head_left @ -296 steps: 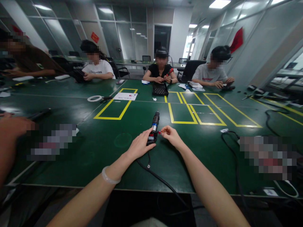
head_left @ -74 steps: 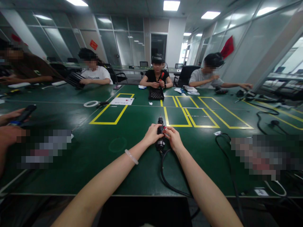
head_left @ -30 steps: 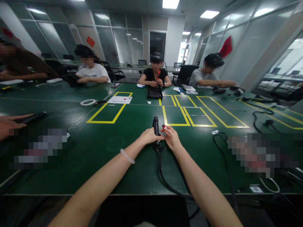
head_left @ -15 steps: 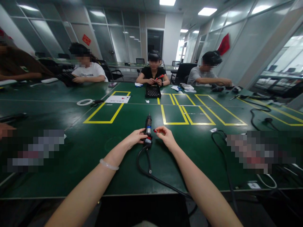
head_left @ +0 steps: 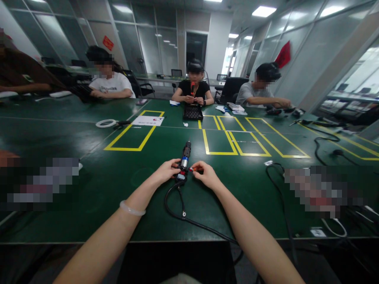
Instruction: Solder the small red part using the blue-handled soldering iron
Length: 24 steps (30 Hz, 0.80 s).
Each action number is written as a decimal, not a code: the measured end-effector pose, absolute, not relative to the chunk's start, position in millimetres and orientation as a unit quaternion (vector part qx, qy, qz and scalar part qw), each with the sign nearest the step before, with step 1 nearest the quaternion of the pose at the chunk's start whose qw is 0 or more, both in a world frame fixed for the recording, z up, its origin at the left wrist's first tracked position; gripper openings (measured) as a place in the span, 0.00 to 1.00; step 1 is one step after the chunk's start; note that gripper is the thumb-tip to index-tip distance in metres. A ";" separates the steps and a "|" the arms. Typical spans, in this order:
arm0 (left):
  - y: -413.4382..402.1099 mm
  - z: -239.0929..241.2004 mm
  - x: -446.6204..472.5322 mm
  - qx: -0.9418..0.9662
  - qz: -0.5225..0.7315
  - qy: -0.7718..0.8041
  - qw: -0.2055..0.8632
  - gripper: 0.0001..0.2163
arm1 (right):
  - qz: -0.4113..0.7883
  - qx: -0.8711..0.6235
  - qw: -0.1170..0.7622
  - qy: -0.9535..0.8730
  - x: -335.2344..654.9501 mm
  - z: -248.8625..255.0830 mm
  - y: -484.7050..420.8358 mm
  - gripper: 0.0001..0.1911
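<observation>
Black corded tool (head_left: 186, 152) lies on the green surface (head_left: 100, 221), mid-width, set back from the near edge, nose toward the far edge. Left hand (head_left: 164, 172) has thumb and fingers closed on its left flank. Right hand (head_left: 208, 175) pinches a small red part (head_left: 191, 169) just beside the right flank; can't tell if it touches. Cable (head_left: 204, 225) loops back over the near edge. My read: fitting or lining up that part at the tool's side. Next move calls for a steady left grip and a precise right-hand approach angle.
</observation>
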<state>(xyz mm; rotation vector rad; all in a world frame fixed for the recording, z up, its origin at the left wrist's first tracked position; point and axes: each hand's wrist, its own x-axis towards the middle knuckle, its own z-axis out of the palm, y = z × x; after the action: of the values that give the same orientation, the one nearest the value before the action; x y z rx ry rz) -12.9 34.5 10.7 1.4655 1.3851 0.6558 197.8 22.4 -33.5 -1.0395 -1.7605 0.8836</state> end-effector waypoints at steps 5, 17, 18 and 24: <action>32.1 6.9 -20.0 0.610 0.282 0.566 0.478 0.28 | 0.337 -0.405 0.421 -0.738 192.9 -27.6 14.5 0.09; 28.1 4.1 -19.8 0.616 0.299 0.561 0.465 0.27 | 0.334 -0.410 0.407 -0.745 191.2 -30.5 13.6 0.09; 28.4 3.6 -19.7 0.615 0.300 0.561 0.466 0.27 | 0.336 -0.412 0.408 -0.742 191.1 -29.9 13.3 0.09; 30.1 -0.5 -20.1 0.619 0.304 0.551 0.469 0.26 | 0.344 -0.412 0.418 -0.733 190.9 -28.4 12.9 0.09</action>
<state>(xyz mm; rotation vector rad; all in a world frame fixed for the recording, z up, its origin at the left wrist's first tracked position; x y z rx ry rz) -20.1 30.1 -0.5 1.5188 1.3518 0.7455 190.9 12.9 -28.4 -1.0345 -1.8379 0.8623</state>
